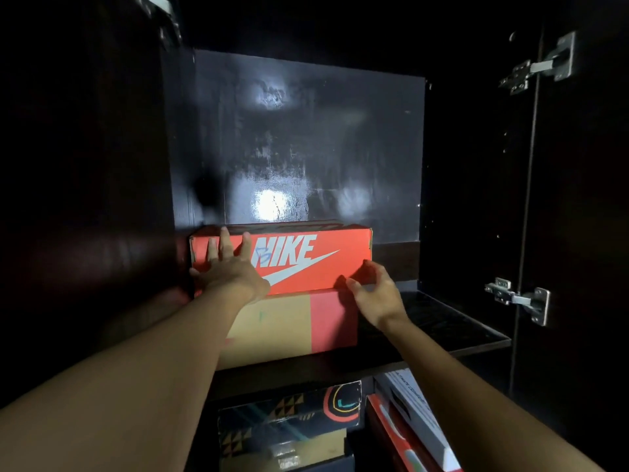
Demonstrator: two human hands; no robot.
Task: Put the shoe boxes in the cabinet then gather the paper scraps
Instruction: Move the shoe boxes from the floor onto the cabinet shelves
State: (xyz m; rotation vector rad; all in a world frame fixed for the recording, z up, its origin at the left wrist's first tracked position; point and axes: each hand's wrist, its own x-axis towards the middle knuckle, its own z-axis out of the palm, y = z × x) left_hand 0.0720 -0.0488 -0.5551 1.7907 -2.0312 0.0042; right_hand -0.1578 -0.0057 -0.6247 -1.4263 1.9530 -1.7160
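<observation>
Starting at far left: only blackness along the dark wooden cabinet [85, 199] side wall, nothing readable there. Moving in, pressing with the left hand [231, 267] flat on the left end of the orange cardboard shoe box with the white Nike logo [316, 264], fingers straight and spread, clamped on nothing. Found mid-frame on the upper shelf, stacked on a tan-and-red cardboard shoe box [289, 325], hard by the left wall. Probably light and fairly stiff, going by the crisp edges, though impossible to say whether loaded or empty. Best handled with palms on both short ends or a flat push on the front face, not by the lid lip. Right of centre, hovering at the lower right corner with the right hand [377, 294], fingers loosely curled and apart, gripping nothing; contact with the cardboard too close to call. Further right, black shelf board [449, 321] and metal door hinges [537, 63]. Down at bottom centre, more boxes, cut off by the frame edge: a black patterned box [289, 407], a leaning white box [415, 403]. No paper scraps anywhere in view. Depth behind the stack hidden.
</observation>
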